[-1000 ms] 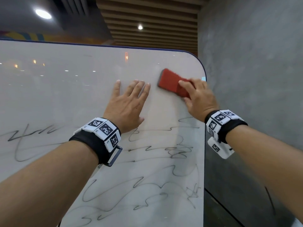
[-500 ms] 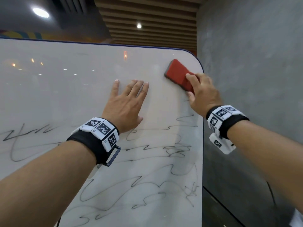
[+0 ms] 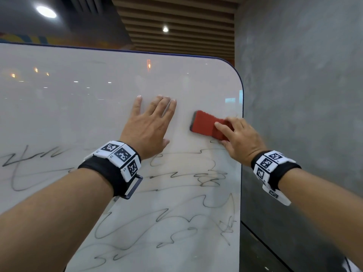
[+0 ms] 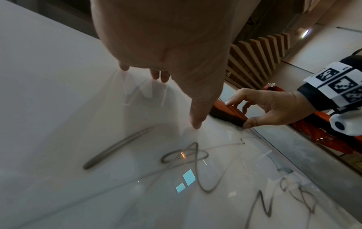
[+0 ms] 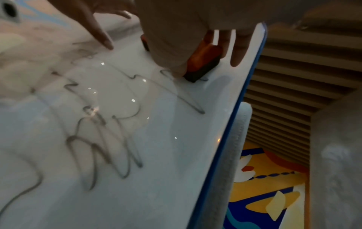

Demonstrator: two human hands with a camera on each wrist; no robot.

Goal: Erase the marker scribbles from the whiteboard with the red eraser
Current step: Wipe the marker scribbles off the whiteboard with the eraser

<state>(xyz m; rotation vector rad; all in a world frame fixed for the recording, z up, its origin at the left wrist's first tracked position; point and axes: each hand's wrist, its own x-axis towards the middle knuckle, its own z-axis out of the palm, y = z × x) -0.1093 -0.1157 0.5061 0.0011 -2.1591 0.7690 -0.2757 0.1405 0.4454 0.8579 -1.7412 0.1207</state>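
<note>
A white whiteboard with a blue rim fills the head view. Black marker scribbles cover its lower half; the upper part is wiped. My right hand grips the red eraser, pressed flat on the board near its right edge, just above the topmost scribble line. The left wrist view shows the eraser pinched between thumb and fingers of the right hand. My left hand lies flat on the board with fingers straight, just left of the eraser. The right wrist view shows the eraser and scribbles.
A grey concrete wall stands close beside the board's right edge. A wooden slat ceiling with round lights is behind. A thin pen-like reflection or stroke shows on the board below my left palm.
My right hand has slid the eraser down from the board's upper right corner to just above the scribbles. The left hand has stayed flat in place.
</note>
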